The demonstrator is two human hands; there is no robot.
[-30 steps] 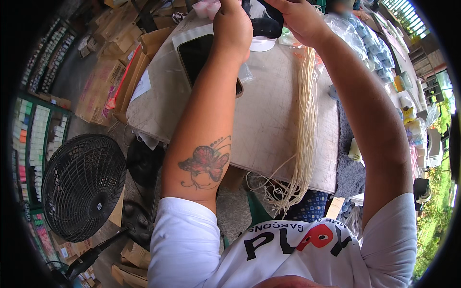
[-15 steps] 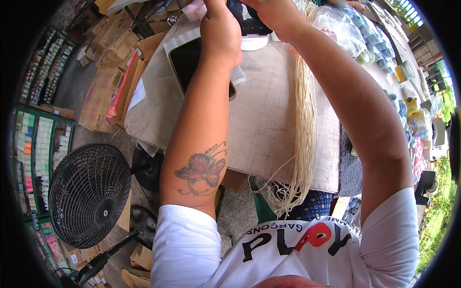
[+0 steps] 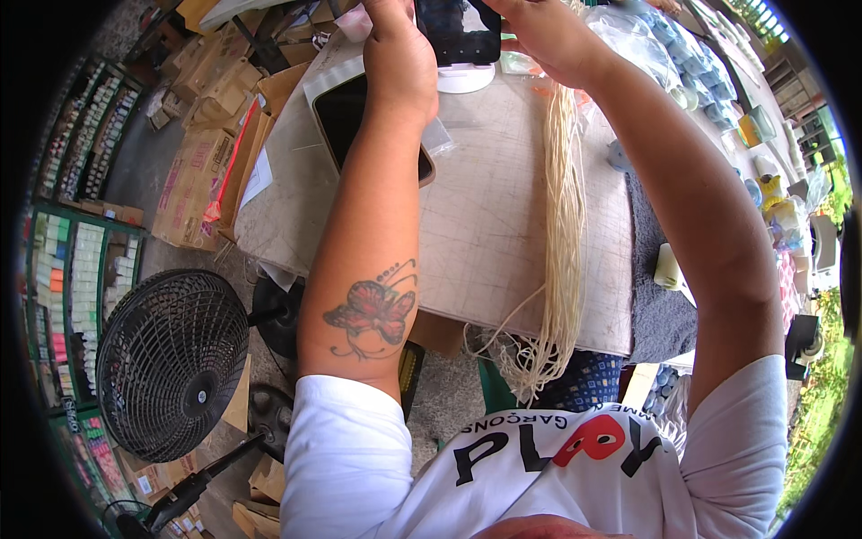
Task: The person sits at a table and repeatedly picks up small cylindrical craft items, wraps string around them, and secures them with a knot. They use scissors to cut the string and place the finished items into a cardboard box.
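A black smartphone (image 3: 460, 32) with a glossy, reflecting screen is between my hands at the top edge of the view. My left hand (image 3: 400, 67) grips its left side, though those fingers run partly out of the picture. On the other side my right hand (image 3: 558, 45) is closed on the right edge, thumb near the top corner. Below the phone a white rounded base (image 3: 465, 81) shows on the table (image 3: 489, 216). A second, larger dark-screened device (image 3: 346, 117) lies flat, partly covered by my left forearm. A long bundle of cream strands (image 3: 564, 198) stretches down the table, its tangled end hanging over the near edge.
A black fan (image 3: 175, 364) stands at the lower left, near shelves (image 3: 67, 296) of small coloured goods. Cardboard boxes (image 3: 190, 184) sit left of the table. Clear plastic bags (image 3: 642, 49) and blue bundles (image 3: 691, 63) fill the far right. Grey cloth (image 3: 660, 278) drapes the right edge.
The phone's dark screen has turned more into view, and both hands have shifted slightly. My right forearm has moved a little right, uncovering a pale roll by the grey cloth.
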